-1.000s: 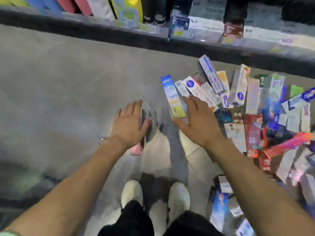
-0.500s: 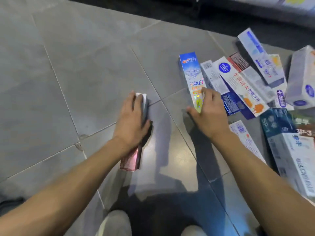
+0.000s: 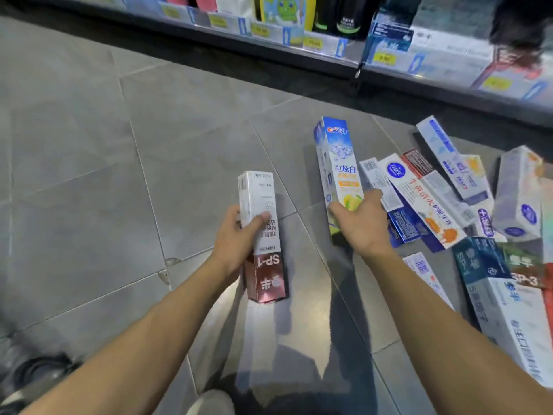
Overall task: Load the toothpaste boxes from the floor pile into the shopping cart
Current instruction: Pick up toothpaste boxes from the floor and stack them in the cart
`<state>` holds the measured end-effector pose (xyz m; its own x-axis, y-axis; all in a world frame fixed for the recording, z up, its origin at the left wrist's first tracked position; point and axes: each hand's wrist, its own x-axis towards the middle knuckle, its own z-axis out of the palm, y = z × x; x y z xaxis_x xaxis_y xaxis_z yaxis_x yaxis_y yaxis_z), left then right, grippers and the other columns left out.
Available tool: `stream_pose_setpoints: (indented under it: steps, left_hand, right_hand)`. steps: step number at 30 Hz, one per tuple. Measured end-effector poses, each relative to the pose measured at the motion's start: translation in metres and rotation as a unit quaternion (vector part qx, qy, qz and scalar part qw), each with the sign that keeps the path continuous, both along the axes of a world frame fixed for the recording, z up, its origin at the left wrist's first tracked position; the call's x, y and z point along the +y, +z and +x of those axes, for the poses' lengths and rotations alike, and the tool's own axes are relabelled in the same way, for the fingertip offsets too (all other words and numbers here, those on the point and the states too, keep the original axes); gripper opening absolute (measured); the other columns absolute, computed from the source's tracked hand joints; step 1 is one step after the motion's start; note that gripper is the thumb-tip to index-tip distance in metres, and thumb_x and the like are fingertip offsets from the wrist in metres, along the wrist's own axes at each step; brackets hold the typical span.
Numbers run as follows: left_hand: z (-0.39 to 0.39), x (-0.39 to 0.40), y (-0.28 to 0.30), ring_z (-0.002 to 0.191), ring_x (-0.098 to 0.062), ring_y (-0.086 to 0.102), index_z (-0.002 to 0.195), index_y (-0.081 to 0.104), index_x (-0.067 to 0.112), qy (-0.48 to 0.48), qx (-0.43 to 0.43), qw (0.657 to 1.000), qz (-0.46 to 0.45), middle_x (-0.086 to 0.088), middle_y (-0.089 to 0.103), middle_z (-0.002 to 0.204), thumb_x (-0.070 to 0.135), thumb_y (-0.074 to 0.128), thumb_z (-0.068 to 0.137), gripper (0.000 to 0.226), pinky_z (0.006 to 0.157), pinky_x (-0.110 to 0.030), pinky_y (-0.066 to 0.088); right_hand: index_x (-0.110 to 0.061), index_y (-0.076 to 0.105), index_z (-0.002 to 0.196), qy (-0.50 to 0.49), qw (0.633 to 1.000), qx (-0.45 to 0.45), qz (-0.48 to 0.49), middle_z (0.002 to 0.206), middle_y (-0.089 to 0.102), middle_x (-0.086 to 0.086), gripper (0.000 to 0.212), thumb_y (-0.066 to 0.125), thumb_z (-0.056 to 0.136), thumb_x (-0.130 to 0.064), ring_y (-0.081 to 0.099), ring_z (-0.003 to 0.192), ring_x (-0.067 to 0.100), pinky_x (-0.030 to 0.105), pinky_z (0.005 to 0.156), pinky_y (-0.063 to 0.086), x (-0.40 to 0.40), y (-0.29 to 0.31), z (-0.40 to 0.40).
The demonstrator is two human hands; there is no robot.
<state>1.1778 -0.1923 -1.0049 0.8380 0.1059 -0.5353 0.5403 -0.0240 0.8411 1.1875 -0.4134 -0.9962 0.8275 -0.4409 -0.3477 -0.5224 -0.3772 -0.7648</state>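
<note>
Grey tiled floor stretches below a store shelf lined with yellow price tags, a green cartoon-character package and dark bottles; one tile corner is chipped.

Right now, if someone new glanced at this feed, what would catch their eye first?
Two raised boxes at centre: the left hand grips a white-and-red box, the right hand a blue box, both lifted off the floor. Next, the pile of boxes strewn on the tiles to the right, below the shelf. No cart is in view.
</note>
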Motion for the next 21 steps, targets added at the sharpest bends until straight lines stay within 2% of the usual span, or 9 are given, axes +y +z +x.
stream_pose_setpoints:
  steps: [3,5,7,9,11,12,16,18,21]
  left_hand:
    - [0.005,-0.009,0.052,0.082,-0.025,0.075,0.110,0.052,0.018,0.021,-0.006,0.995,-0.097,-0.008,0.077,0.097,0.026,0.066,0.097,0.021,0.061,-0.032,0.057]
    - [0.008,-0.010,0.101,0.081,-0.019,0.073,0.114,0.054,0.018,0.020,-0.019,0.988,-0.153,-0.003,0.076,0.094,0.024,0.059,0.101,0.016,0.063,-0.031,0.058]
    - [0.011,-0.006,0.159,0.087,-0.022,0.073,0.126,0.055,0.016,0.025,-0.018,0.981,-0.193,-0.007,0.075,0.106,0.026,0.056,0.103,0.026,0.070,-0.035,0.059]
    - [0.011,-0.001,0.224,0.094,-0.029,0.071,0.137,0.053,0.013,0.031,-0.011,0.977,-0.211,-0.016,0.071,0.120,0.032,0.057,0.102,0.041,0.074,-0.039,0.059]
    - [0.009,0.005,0.302,0.097,-0.033,0.071,0.141,0.050,0.008,0.040,-0.009,0.976,-0.213,-0.020,0.068,0.124,0.036,0.059,0.100,0.050,0.075,-0.040,0.059]
    - [0.007,0.008,0.343,0.096,-0.032,0.072,0.141,0.050,0.008,0.046,-0.010,0.977,-0.207,-0.019,0.070,0.121,0.035,0.060,0.101,0.049,0.074,-0.040,0.059]
    - [-0.008,0.016,0.517,0.101,-0.034,0.072,0.139,0.049,0.005,0.071,-0.028,0.977,-0.200,-0.018,0.070,0.122,0.018,0.071,0.093,0.052,0.078,-0.043,0.061]
    - [-0.019,0.024,0.597,0.102,-0.035,0.072,0.139,0.049,0.007,0.094,-0.041,0.971,-0.217,-0.017,0.070,0.123,0.012,0.073,0.089,0.055,0.077,-0.043,0.060]
    - [-0.033,0.043,0.699,0.092,-0.027,0.074,0.138,0.051,0.009,0.140,-0.070,0.960,-0.233,-0.014,0.073,0.118,0.003,0.068,0.089,0.052,0.070,-0.037,0.060]
  right_hand:
    - [-0.013,0.041,0.110,0.014,0.999,-0.030,0.032,0.095,0.063,-0.005,0.049,0.079,0.083,-0.027,0.066,0.086,0.014,0.016,0.057,0.044,0.016,0.050,-0.012]
    - [-0.018,0.041,0.106,0.036,0.996,-0.043,0.065,0.095,0.065,-0.005,0.048,0.081,0.083,-0.030,0.067,0.077,0.002,0.015,0.053,0.049,0.025,0.097,-0.024]
    - [-0.028,0.042,0.099,0.040,0.994,-0.055,0.091,0.094,0.066,-0.010,0.046,0.083,0.081,-0.039,0.067,0.076,-0.004,0.018,0.061,0.056,0.034,0.150,-0.034]
    - [-0.033,0.042,0.098,0.038,0.992,-0.054,0.110,0.096,0.068,-0.011,0.050,0.084,0.076,-0.049,0.070,0.083,0.000,0.031,0.074,0.062,0.042,0.210,-0.042]
    - [-0.034,0.044,0.100,0.031,0.989,-0.049,0.136,0.095,0.071,-0.010,0.057,0.084,0.067,-0.058,0.072,0.086,0.007,0.043,0.078,0.062,0.050,0.284,-0.047]
    - [-0.033,0.046,0.099,0.025,0.988,-0.049,0.145,0.093,0.072,-0.010,0.059,0.085,0.064,-0.058,0.072,0.084,0.008,0.044,0.077,0.061,0.054,0.323,-0.048]
    - [-0.028,0.047,0.097,0.060,0.980,-0.063,0.178,0.085,0.069,-0.008,0.051,0.089,0.071,-0.038,0.068,0.071,0.005,0.026,0.061,0.054,0.075,0.495,-0.057]
    - [-0.028,0.049,0.103,0.099,0.976,-0.064,0.182,0.090,0.070,-0.007,0.055,0.090,0.069,-0.044,0.070,0.076,0.005,0.028,0.065,0.055,0.088,0.577,-0.061]
    - [-0.032,0.052,0.111,0.146,0.961,-0.072,0.221,0.097,0.074,-0.011,0.067,0.089,0.060,-0.053,0.072,0.086,0.008,0.032,0.075,0.059,0.108,0.685,-0.064]
